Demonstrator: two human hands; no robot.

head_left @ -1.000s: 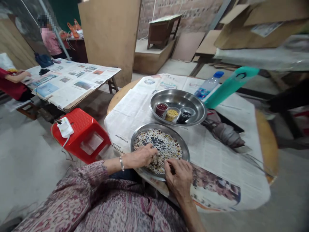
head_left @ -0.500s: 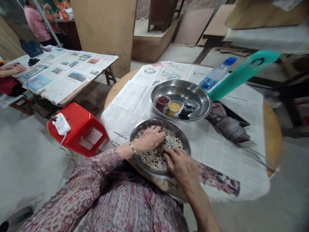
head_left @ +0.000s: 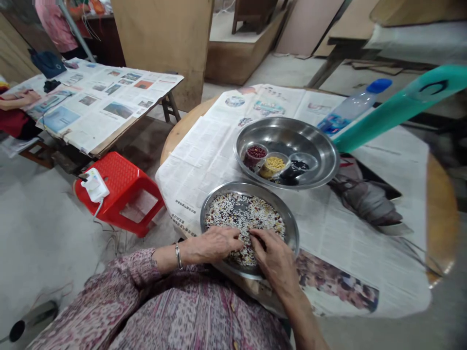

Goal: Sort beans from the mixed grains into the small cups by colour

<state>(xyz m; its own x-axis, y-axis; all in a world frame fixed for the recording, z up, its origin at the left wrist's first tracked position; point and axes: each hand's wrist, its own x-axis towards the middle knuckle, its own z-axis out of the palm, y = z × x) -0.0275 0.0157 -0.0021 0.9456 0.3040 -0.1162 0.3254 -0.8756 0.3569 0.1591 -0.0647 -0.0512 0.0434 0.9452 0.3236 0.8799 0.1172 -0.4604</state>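
- Left hand [head_left: 213,244] is laid loosely across the near part of the shallow steel plate [head_left: 251,184], with its fingers lightly curled over the grains; it is not clenched, and nothing is seen held.
- Right hand [head_left: 272,257] is placed just beside the left, with its fingertips [head_left: 252,236] drawn down into the mix; whether a grain is pinched cannot be told.
- Mixed beans and grains [head_left: 244,214] are spread in a thin layer inside the plate, in white, dark and reddish-brown; a darker patch mid-plate cannot be made out.
- The pieces are judged small, hard, light and smooth, so rolling and scattering are likely; single pieces are best taken by fingertip pinch, the plate by its rim.
- A wide steel basin [head_left: 330,165] is placed just beyond the plate and holds three small cups: red beans [head_left: 255,155], yellow grains [head_left: 272,166], and dark beans [head_left: 294,170].
- A newspaper-covered round wooden table [head_left: 441,218] is seen under the plate.
- A plastic water bottle [head_left: 350,107] with a blue cap lies beyond the plate, past the basin.
- A red plastic stool [head_left: 120,194] stands to the left of the plate, on the floor.
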